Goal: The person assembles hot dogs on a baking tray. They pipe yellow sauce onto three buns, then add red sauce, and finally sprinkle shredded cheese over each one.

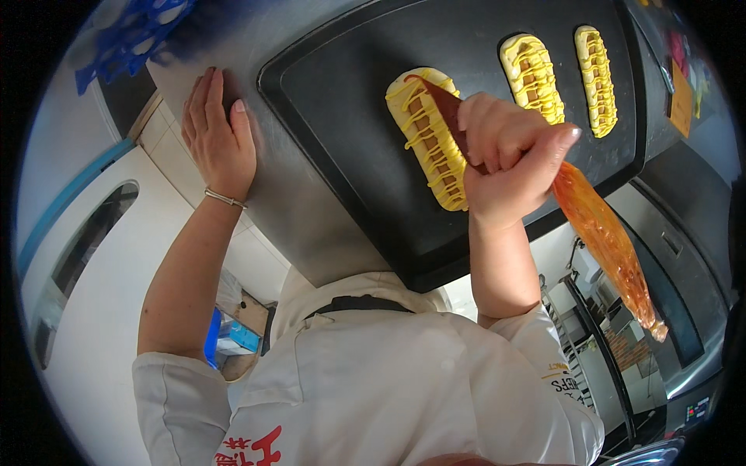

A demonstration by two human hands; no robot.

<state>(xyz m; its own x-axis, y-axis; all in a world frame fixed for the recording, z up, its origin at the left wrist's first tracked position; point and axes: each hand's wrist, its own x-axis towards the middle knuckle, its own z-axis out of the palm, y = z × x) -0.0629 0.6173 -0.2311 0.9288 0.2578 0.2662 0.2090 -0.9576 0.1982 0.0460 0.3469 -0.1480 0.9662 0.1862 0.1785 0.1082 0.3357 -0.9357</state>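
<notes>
My right hand is wrapped around a piping bag. The bag's dark red-brown tip end points down toward the nearest long bun, and its twisted orange tail hangs to the right. This bun has a brown strip along its middle and yellow zigzag lines across it; a thin red line shows at its upper end, by the tip. Two similar buns lie farther right on the black baking tray. My left hand rests flat on the steel table, fingers stretched out, left of the tray.
The steel table reaches beyond the tray's left rim. A blue patterned item lies at the far left. On the right stands a metal appliance, with a rack below. A blue box sits low on the left.
</notes>
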